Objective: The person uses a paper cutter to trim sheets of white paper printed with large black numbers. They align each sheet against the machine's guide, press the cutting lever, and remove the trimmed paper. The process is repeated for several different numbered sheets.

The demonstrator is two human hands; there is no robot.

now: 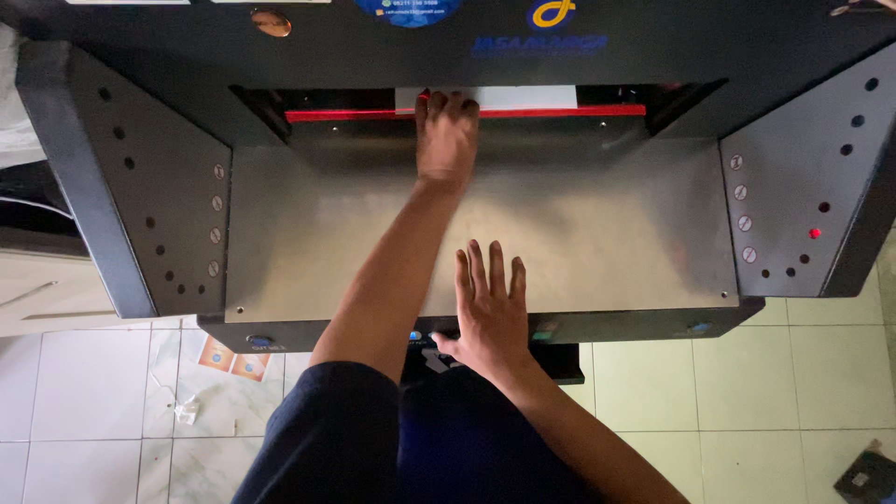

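My left hand [446, 140] reaches far into a dark paper cutting machine [140, 187]. Its fingertips lie on the front edge of a white paper stack [527, 98], which sits under the blade opening, where a red line [560, 111] runs across. My right hand [490, 313] lies flat with fingers spread on the front edge of the grey metal cutting table [616, 233]. Its thumb touches the front control strip [551, 329], close to a small blue button [414, 335].
Black side panels with rows of holes flank the table, and a red light [815, 232] glows on the right one. The floor below has pale tiles with paper scraps [233, 359] at the left. A dark object [868, 476] lies at the bottom right.
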